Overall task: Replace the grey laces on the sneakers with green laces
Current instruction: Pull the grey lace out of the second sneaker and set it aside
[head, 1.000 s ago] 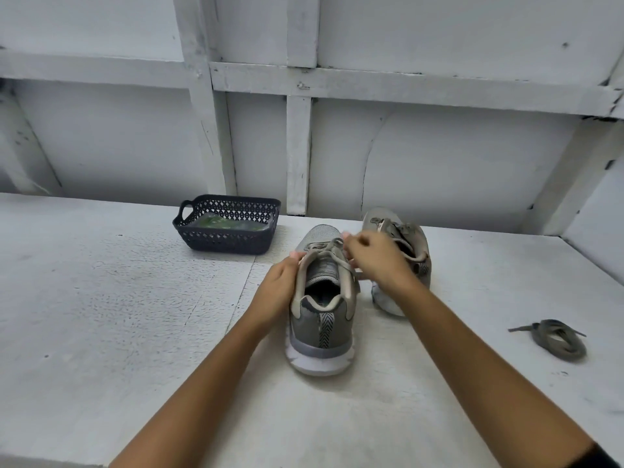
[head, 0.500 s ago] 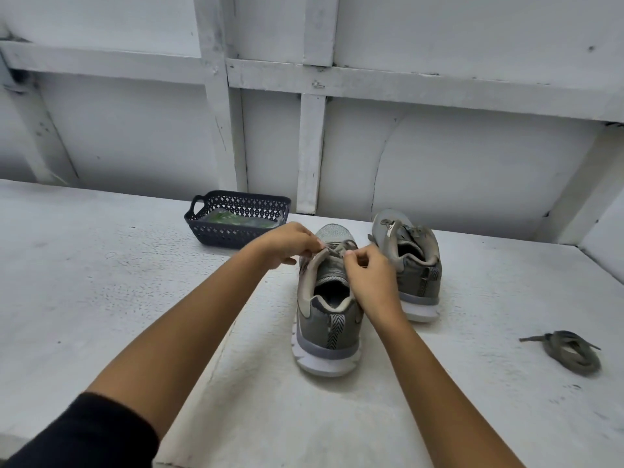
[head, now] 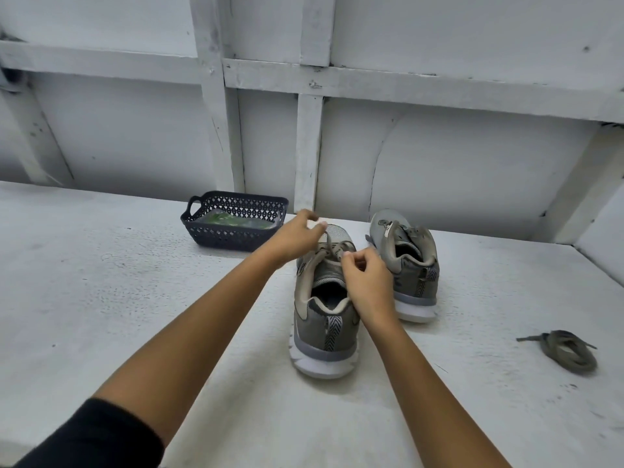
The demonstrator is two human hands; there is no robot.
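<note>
Near sneaker (head: 325, 320) stood mid-way along the surface (head: 101, 282), long axis near-to-far, toe toward the far edge. Left grip (head: 297, 235) pinched its grey lace (head: 330, 245) above the toe. Right grip (head: 367, 279) pinched the lace at the tongue. Basket (head: 229, 237) by the far edge held green laces (head: 224, 219).

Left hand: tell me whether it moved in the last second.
Yes. The left hand went from the collar of the near sneaker forward to its toe, closer to the basket.
</note>
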